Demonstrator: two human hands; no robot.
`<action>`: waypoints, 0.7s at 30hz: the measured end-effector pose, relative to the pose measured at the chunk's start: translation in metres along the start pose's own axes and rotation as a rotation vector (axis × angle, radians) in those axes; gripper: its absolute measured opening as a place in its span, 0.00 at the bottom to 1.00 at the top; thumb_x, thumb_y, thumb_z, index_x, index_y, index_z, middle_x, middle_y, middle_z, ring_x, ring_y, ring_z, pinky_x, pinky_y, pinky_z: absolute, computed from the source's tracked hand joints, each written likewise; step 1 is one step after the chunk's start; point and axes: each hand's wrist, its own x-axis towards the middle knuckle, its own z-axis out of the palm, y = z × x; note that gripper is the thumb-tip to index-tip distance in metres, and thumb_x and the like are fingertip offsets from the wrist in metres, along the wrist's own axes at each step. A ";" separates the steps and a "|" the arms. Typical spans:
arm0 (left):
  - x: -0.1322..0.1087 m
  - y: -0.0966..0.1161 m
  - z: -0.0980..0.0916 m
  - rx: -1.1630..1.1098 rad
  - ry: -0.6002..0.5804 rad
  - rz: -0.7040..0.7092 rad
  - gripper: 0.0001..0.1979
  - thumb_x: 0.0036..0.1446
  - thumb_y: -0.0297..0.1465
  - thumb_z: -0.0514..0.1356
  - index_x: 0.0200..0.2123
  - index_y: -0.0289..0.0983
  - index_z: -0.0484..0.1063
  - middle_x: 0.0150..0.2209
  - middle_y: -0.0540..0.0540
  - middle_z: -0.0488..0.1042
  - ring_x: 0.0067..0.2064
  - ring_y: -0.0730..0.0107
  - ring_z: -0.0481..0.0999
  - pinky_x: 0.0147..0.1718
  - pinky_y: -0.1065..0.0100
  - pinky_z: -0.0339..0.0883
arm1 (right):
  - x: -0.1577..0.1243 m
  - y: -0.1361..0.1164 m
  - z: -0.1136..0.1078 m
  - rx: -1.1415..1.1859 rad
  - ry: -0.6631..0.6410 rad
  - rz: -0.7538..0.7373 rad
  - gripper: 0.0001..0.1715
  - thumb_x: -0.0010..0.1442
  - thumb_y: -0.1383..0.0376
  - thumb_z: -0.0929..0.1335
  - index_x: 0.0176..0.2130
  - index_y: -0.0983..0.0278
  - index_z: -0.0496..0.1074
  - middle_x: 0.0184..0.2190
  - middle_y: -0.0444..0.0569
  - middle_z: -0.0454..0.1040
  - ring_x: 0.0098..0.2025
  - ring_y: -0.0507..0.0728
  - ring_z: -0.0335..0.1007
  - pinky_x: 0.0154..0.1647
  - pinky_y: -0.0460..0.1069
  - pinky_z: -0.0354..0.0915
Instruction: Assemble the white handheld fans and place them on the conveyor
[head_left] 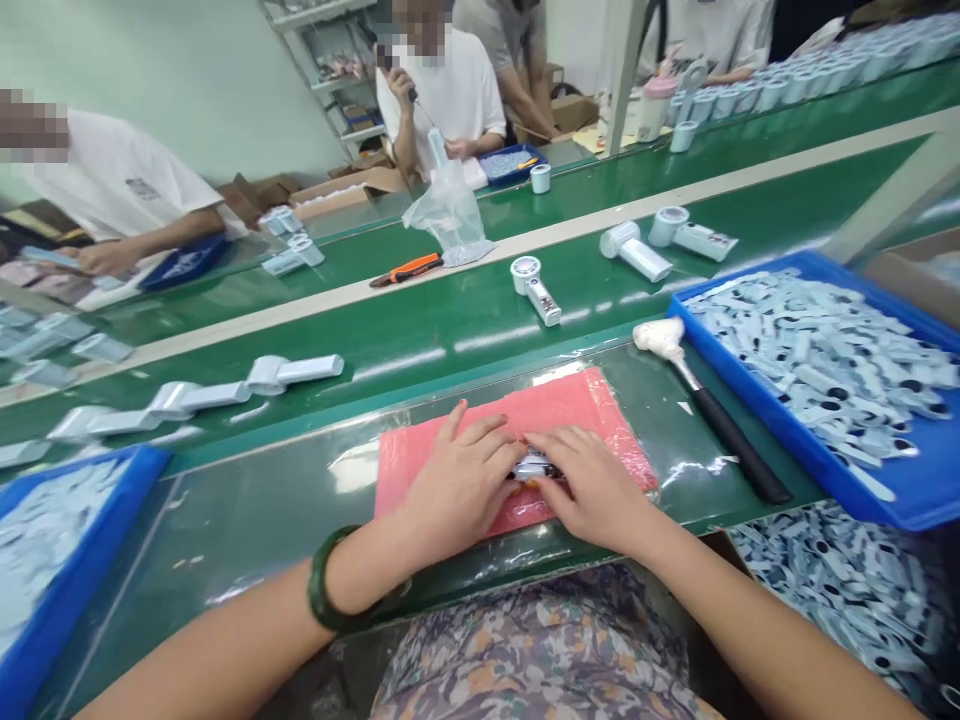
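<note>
A small white device part [534, 466] lies on the pink sheet [592, 400], mostly covered by my hands. My left hand [465, 475], with a green bangle at the wrist, closes on the part's left side, its fingers bent over it. From the right, my right hand [589, 480] grips the same part with thumb and fingertips. Only the middle of the part shows between the two hands. To the right of the sheet rests a hammer [720, 425] with a black handle and a white wrapped head.
Blue trays of light blue pieces stand at right [795, 430] and left [124, 510]. On the green conveyor [435, 350] lie handheld fans [541, 292], orange-handled pliers [409, 270] and a plastic bag [454, 215]. A box of pieces sits low at right. Other people sit across.
</note>
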 end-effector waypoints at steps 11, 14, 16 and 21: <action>0.110 -0.147 -0.041 0.513 0.075 -0.041 0.21 0.68 0.18 0.43 0.44 0.29 0.77 0.59 0.33 0.70 0.70 0.41 0.55 0.65 0.31 0.45 | -0.026 0.080 -0.135 -0.596 0.367 0.478 0.19 0.70 0.65 0.62 0.54 0.67 0.75 0.46 0.60 0.75 0.48 0.69 0.70 0.49 0.62 0.67; 0.126 -0.163 -0.037 0.485 0.043 -0.124 0.25 0.69 0.16 0.39 0.52 0.28 0.75 0.63 0.29 0.66 0.69 0.43 0.57 0.63 0.31 0.49 | -0.029 0.104 -0.161 -0.823 0.226 0.629 0.15 0.67 0.67 0.66 0.50 0.66 0.79 0.43 0.59 0.76 0.47 0.69 0.70 0.48 0.60 0.67; 0.118 -0.173 -0.031 0.457 0.037 -0.145 0.27 0.67 0.16 0.40 0.61 0.31 0.69 0.66 0.28 0.62 0.68 0.44 0.61 0.61 0.33 0.55 | -0.031 0.111 -0.169 -0.886 0.172 0.658 0.12 0.66 0.68 0.68 0.46 0.66 0.80 0.43 0.60 0.76 0.47 0.70 0.71 0.46 0.60 0.66; 0.032 -0.257 -0.016 0.395 -0.098 -0.359 0.32 0.60 0.20 0.51 0.69 0.34 0.60 0.69 0.27 0.57 0.68 0.34 0.60 0.57 0.31 0.59 | -0.031 0.098 -0.169 -0.862 0.218 0.644 0.16 0.70 0.66 0.64 0.50 0.65 0.79 0.42 0.60 0.76 0.44 0.70 0.72 0.40 0.59 0.66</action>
